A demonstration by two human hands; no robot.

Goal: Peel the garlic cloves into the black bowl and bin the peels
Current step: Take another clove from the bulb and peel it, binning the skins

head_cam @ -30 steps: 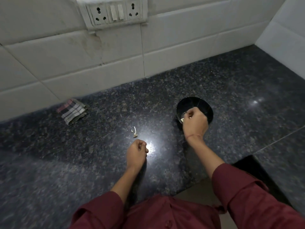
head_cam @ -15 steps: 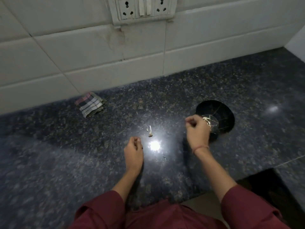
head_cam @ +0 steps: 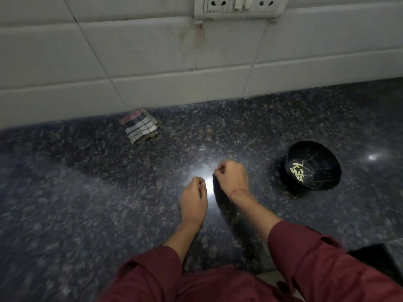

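Toward the right edge of the polished, speckled dark-stone bench [head_cam: 87, 192] sits the round, glossy black bowl [head_cam: 322, 171], with a small heap of pale, slender peeled garlic cloves [head_cam: 297, 168] inside. It lies well apart from the right hand [head_cam: 231, 177], off to that hand's right. The right hand and the left hand [head_cam: 194, 199] are close together mid-bench, fingers curled; whether either pinches anything I cannot tell. A folded checked cloth [head_cam: 139, 126] lies at the back edge.

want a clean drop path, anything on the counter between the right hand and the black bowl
Nothing visible does. Only bare counter lies between the right hand and the black bowl, which sits to its right with peeled cloves inside. The checked cloth lies back by the wall, well off that path.
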